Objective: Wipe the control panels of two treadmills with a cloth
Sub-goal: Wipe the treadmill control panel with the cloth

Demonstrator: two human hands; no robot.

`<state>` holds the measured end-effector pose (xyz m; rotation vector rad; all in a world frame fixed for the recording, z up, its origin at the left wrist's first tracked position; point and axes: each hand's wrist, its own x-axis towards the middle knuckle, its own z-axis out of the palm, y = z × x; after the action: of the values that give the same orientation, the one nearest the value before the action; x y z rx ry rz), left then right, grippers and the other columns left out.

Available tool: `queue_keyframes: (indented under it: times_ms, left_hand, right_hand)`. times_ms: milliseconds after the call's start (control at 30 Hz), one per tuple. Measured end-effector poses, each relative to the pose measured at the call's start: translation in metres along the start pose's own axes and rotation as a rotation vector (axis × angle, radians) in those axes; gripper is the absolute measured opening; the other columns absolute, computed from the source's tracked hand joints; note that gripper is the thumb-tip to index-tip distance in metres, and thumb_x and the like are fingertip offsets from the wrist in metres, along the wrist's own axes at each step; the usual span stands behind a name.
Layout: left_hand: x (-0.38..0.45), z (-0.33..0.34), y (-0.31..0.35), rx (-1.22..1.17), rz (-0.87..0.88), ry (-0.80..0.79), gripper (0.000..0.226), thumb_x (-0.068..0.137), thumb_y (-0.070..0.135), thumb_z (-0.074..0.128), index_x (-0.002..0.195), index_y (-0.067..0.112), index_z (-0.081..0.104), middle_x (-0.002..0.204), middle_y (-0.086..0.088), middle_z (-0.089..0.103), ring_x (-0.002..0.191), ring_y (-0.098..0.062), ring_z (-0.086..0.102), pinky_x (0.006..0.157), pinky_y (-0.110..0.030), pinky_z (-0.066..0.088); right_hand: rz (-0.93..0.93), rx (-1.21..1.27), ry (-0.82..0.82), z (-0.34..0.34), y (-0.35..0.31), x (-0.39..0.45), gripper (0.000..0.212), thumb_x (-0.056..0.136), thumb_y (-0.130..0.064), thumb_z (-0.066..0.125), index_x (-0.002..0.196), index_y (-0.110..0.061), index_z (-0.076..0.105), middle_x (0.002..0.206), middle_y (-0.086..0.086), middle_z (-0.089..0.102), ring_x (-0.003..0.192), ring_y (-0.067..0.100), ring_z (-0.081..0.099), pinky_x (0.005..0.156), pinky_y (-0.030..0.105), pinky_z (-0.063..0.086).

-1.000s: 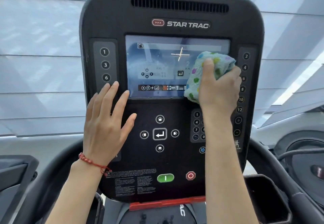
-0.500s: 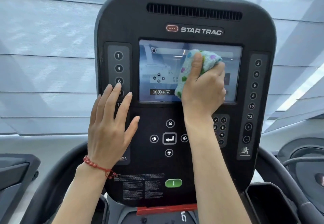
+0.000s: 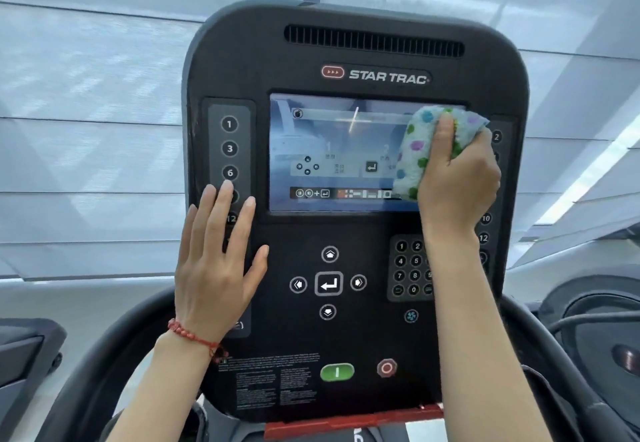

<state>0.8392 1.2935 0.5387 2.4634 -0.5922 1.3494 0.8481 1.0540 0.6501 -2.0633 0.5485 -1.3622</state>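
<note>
I have the spotted cloth (image 3: pixel 427 151) bunched in my right hand (image 3: pixel 459 178), thumb and fingers curled round it, pressed against the right end of the display screen (image 3: pixel 332 154) on the Star Trac control panel (image 3: pixel 353 199), centre of the frame. My left hand (image 3: pixel 216 268) lies flat with fingers spread on the panel's left button column (image 3: pixel 229 149), bracing it.

The risk I see: the screen is lit, so hard wiping could trigger a menu choice, and my left fingers cover live numbered keys. A downward slip would bring the cloth onto the number keypad (image 3: pixel 410 268), or further down, the green start button (image 3: pixel 337 371) and red stop button (image 3: pixel 386 368).

Dark handrails (image 3: pixel 104 365) curve along the lower edge. Another machine (image 3: pixel 602 337) sits at lower right, too cropped to identify.
</note>
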Motion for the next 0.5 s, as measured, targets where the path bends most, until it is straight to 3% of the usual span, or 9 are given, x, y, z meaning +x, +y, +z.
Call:
queue_keyframes:
  times_ms: [133,267,367,500]
  left_hand:
    - [-0.001,0.005,-0.001,0.021,0.015,0.040,0.043,0.094,0.022,0.049,0.131,-0.001,0.048,0.139,-0.027,0.041,0.133,-0.040,0.032,0.111,-0.051,0.028]
    - [0.000,0.007,-0.001,0.012,0.013,0.055,0.043,0.094,0.021,0.049,0.131,-0.001,0.049,0.138,-0.028,0.042,0.132,-0.041,0.033,0.111,-0.051,0.027]
    - [0.000,0.007,-0.001,0.008,0.013,0.054,0.043,0.095,0.022,0.048,0.131,-0.001,0.048,0.139,-0.027,0.041,0.133,-0.041,0.033,0.111,-0.051,0.027]
    - [0.001,0.004,0.001,0.004,0.006,0.053,0.043,0.095,0.023,0.047,0.131,-0.002,0.049,0.139,-0.027,0.040,0.133,-0.040,0.032,0.110,-0.052,0.028]
  right_hand:
    - [0.091,-0.085,0.039,-0.004,0.009,0.010,0.046,0.095,-0.046,0.038,0.102,-0.004,0.054,0.100,0.013,0.065,0.089,0.034,0.061,0.066,0.029,0.034]
    - [0.070,-0.100,0.007,0.006,-0.017,-0.007,0.045,0.096,-0.045,0.036,0.105,-0.005,0.053,0.103,0.012,0.065,0.091,0.033,0.062,0.065,0.030,0.035]
    - [-0.052,-0.007,-0.033,0.023,-0.049,-0.032,0.042,0.095,-0.044,0.041,0.096,-0.004,0.057,0.086,0.010,0.066,0.067,0.024,0.060,0.049,0.019,0.027]
    - [-0.250,0.045,-0.089,0.052,-0.089,-0.065,0.044,0.090,-0.045,0.044,0.075,-0.005,0.057,0.061,0.007,0.060,0.045,0.023,0.057,0.045,0.018,0.029]
